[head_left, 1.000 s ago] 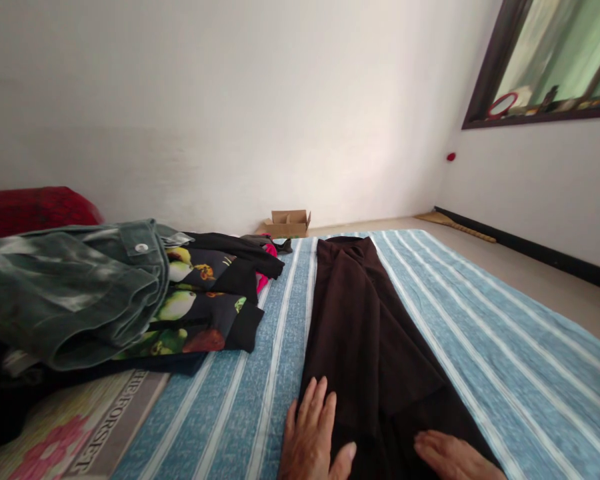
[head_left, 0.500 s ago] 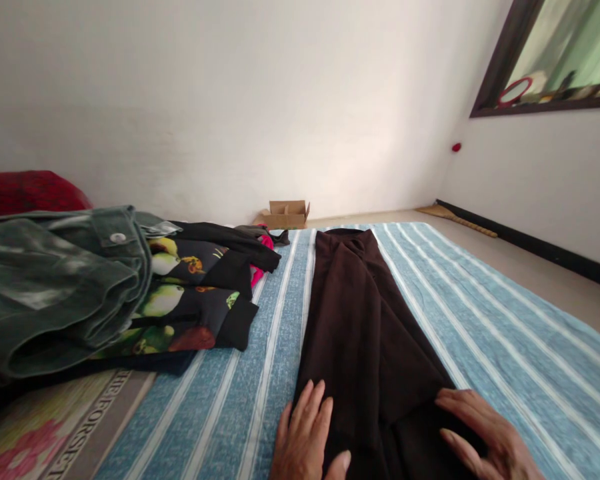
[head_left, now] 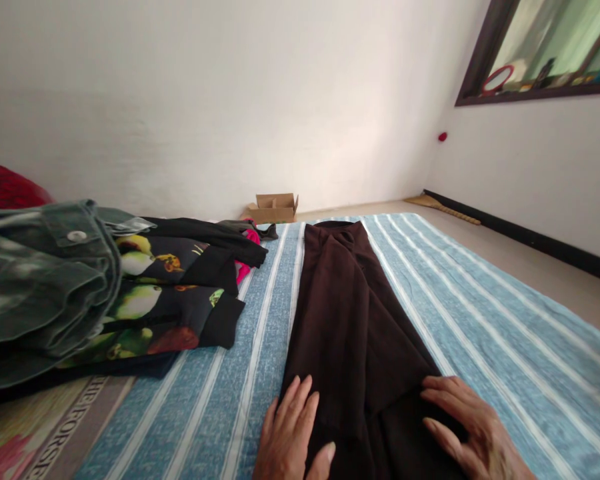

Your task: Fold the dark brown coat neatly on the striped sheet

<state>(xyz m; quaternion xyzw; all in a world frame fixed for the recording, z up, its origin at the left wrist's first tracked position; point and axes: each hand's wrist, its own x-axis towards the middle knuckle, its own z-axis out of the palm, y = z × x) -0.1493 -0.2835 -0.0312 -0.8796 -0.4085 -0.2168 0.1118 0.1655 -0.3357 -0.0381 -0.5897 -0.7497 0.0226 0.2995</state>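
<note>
Shifted since the earlier frame: the right hand has been brought further up and inward, and its fingers now lie across the folded lower end of the dark brown garment. The left hand is seen at 6 o'clock, at the garment's left edge. Both hands are flat and open, fingers slightly spread, palms down; nothing is gripped.

The garment is laid lengthwise along the middle of a blue-and-white striped mattress cover, its far end toward 12 o'clock. Its fabric is matte and soft, folded into a long narrow strip.

Three other textile items are counted at 9 to 10 o'clock: a mottled green denim garment with one metal button, a black fruit-print garment and a bright pink cloth, partly hidden. A red cushion is seen beyond them, and a floral mat with printed lettering at 7 o'clock.

One open cardboard box stands on the floor at 12 o'clock against a white wall. One dark-framed window is set high at 2 o'clock. One straw broom lies on the floor at 1 o'clock.
</note>
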